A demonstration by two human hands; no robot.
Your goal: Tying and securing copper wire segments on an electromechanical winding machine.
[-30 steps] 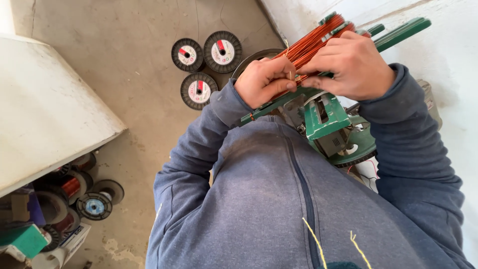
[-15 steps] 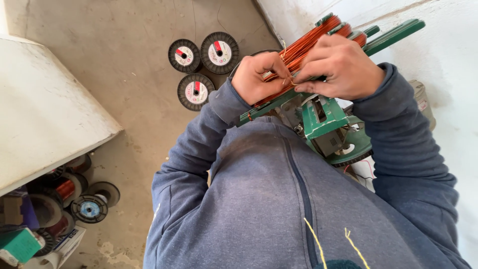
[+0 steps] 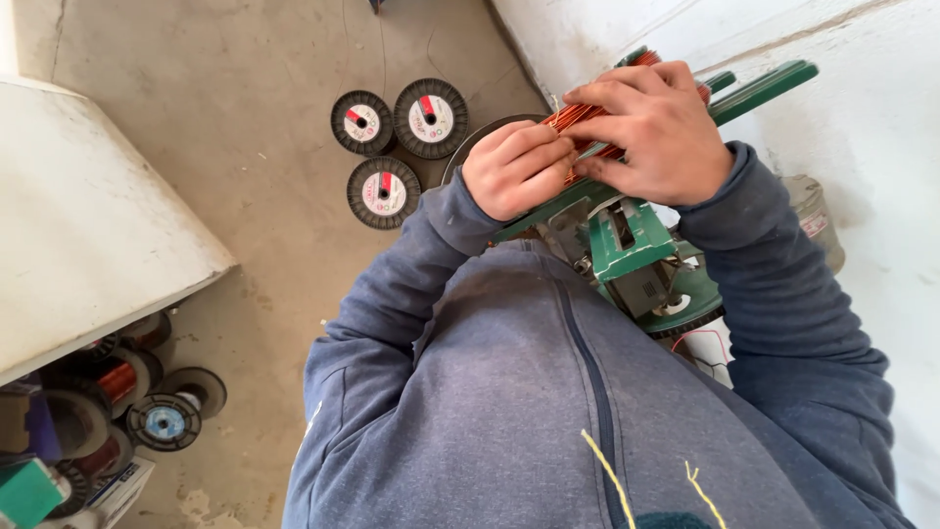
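Observation:
A bundle of copper wire (image 3: 580, 116) lies wound on the long green arm (image 3: 759, 86) of a green winding machine (image 3: 627, 245). My left hand (image 3: 516, 167) is curled around the near end of the copper bundle. My right hand (image 3: 651, 132) lies over the bundle from above, its fingers pressing on the strands. Most of the wire is hidden under both hands. I wear a blue-grey zip jacket (image 3: 548, 392) that fills the lower view.
Three black wire spools (image 3: 392, 132) lie flat on the concrete floor beyond my left arm. A white slab (image 3: 88, 235) juts in at the left, with more spools (image 3: 162, 416) below it. A white wall (image 3: 871, 118) stands at the right.
Both hands have shifted slightly along the copper bundle, the left closing tighter on its near end. The view has moved a little; the machine stays in place.

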